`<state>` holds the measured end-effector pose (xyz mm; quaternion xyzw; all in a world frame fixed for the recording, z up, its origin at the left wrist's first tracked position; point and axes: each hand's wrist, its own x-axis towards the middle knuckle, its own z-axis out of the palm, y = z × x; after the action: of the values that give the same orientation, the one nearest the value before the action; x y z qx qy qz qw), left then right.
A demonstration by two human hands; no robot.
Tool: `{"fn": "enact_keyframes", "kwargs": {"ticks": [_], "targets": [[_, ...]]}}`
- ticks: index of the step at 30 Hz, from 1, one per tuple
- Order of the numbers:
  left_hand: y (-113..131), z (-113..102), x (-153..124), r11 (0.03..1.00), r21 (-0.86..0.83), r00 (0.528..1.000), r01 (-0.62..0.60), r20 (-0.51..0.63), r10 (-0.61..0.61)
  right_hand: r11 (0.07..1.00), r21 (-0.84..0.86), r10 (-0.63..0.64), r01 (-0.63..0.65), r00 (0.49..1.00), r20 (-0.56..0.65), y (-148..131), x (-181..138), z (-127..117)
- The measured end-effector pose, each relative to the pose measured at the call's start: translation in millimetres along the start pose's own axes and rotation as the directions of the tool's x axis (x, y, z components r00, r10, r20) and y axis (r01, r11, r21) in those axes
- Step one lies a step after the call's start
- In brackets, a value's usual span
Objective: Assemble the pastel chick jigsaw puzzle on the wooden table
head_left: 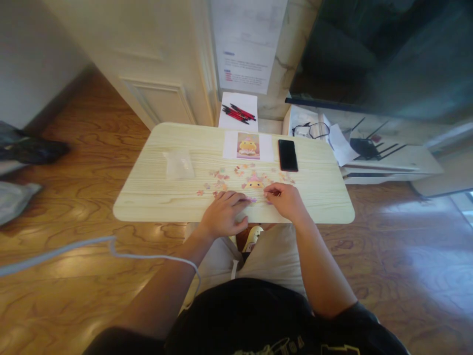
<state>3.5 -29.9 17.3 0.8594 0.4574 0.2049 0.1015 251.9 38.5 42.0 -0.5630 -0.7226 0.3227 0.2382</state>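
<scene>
My left hand (pixel 226 213) lies flat at the table's front edge, fingers stretched and thumb apart. Its fingertips reach a purple strip of puzzle pieces (pixel 252 200). To the right, my right hand (pixel 284 198) is closed in a pinch, and a small puzzle piece (pixel 265 194) shows at its fingertips, partly hidden. Between and beyond the hands is a joined part of the jigsaw puzzle (pixel 254 183), with a yellow face and a pink top. Loose puzzle pieces (pixel 220 175) are scattered to its left, and several more lie to its right.
Behind the puzzle lies a reference picture (pixel 248 146) on white paper, with a phone (pixel 288 155) to its right. A clear plastic bag (pixel 179 165) is on the table's left. Red pens (pixel 238 114) rest on paper beyond the table (pixel 144 197). A white cable (pixel 155 256) crosses my left arm.
</scene>
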Motion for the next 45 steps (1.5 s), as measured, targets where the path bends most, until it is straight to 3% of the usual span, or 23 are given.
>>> {"fn": "enact_keyframes", "kwargs": {"ticks": [5, 11, 18, 29, 34, 40, 45], "targets": [[0, -1, 1, 1.0, 0.025, 1.0, -0.005, 0.025, 0.004, 1.0, 0.013, 0.027, -0.028, 0.999, 0.018, -2, -13, 27], [0, 0, 1, 1.0, 0.024, 1.0, 0.011, 0.028, -0.011, 0.988, -0.134, -0.083, 0.08, 0.996, -0.016, -3, -13, 33], [0, -1, 0, 0.999, 0.037, 0.999, 0.001, 0.038, -0.003, 0.967, -0.239, -0.109, 0.089, 0.992, -0.07, -4, -16, 40], [0, 0, 1, 0.999, 0.04, 0.999, -0.002, 0.034, 0.0, 0.954, -0.299, -0.051, 0.023, 0.995, -0.084, -9, -13, 36], [0, 0, 0, 0.999, 0.047, 1.0, 0.002, 0.027, -0.003, 0.966, -0.255, -0.064, 0.038, 0.993, -0.094, -1, -15, 21], [0, 1, 0, 1.0, 0.027, 1.0, 0.002, 0.001, -0.002, 0.953, -0.301, -0.041, 0.037, 0.999, -0.006, 12, -22, -4], [0, 2, 0, 1.0, 0.023, 1.0, 0.006, -0.017, -0.006, 0.933, -0.359, -0.014, 0.025, 0.999, 0.032, 14, -26, -7]]}}
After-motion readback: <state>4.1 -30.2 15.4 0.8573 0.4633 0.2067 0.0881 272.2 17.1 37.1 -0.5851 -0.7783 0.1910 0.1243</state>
